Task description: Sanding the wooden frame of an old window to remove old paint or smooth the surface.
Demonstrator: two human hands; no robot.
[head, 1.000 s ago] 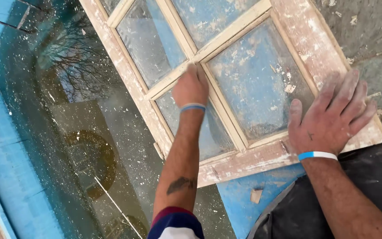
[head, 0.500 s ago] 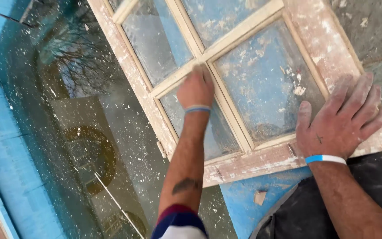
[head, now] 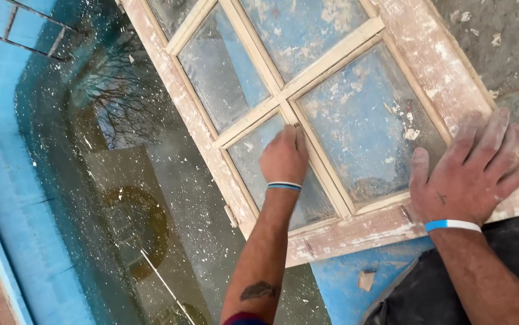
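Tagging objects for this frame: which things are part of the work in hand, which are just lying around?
In use:
- old window frame with peeling paint and glass panes
- left hand on the centre bar, gripping something small, too hidden to name
- right hand flat on the frame's corner

Lying about:
- paint flakes on the water
- loose chip on the blue pool edge

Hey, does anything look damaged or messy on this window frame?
Yes. The window frame has paint peeling down to bare wood along its bottom rail. Paint flakes speckle the panes and float on the water beside it. The left hand rests on a mullion, the right hand flat on the frame corner.
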